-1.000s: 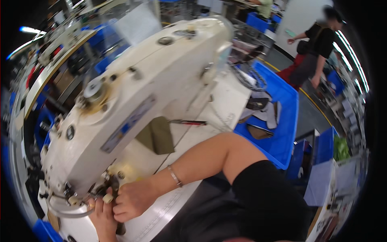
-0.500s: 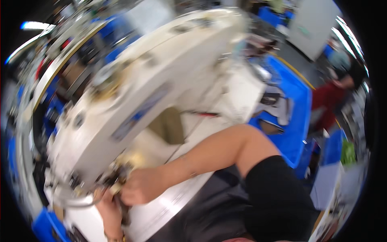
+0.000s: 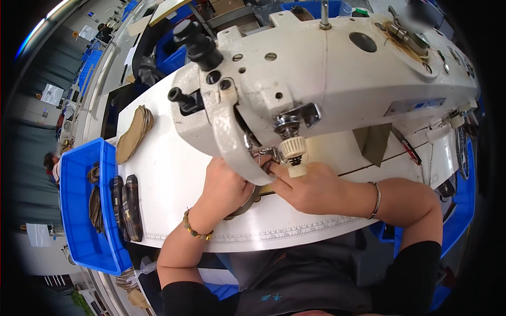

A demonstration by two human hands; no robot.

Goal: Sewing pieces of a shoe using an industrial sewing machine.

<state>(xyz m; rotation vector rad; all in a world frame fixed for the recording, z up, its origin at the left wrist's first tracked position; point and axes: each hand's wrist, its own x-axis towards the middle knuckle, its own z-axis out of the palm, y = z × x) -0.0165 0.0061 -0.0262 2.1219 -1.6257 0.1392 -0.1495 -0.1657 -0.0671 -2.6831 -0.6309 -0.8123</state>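
Note:
A white sewing machine [image 3: 337,79] stands over the table, and both my hands meet at its needle area. My left hand [image 3: 226,184] is closed at the presser foot, fingertips partly hidden by the machine's curved lever. Beneath it shows the edge of a curved brown fabric piece [image 3: 245,209], mostly covered. From the other side my right hand [image 3: 311,189] reaches in with bent fingers drawn together by the needle, beside a cream knob [image 3: 293,148]. What its fingertips pinch is hidden.
Stacked tan sole-shaped pieces [image 3: 136,134] and dark plaid pieces [image 3: 126,208] lie at the table's left. A blue bin [image 3: 79,210] adjoins them. Right of the needle lie an olive fabric piece [image 3: 373,143] and red-handled snips [image 3: 411,151]. Another blue bin [image 3: 466,210] stands at right.
My view has swung left and steadied, so the machine head and left bin show clearly. Both hands are still together at the needle area.

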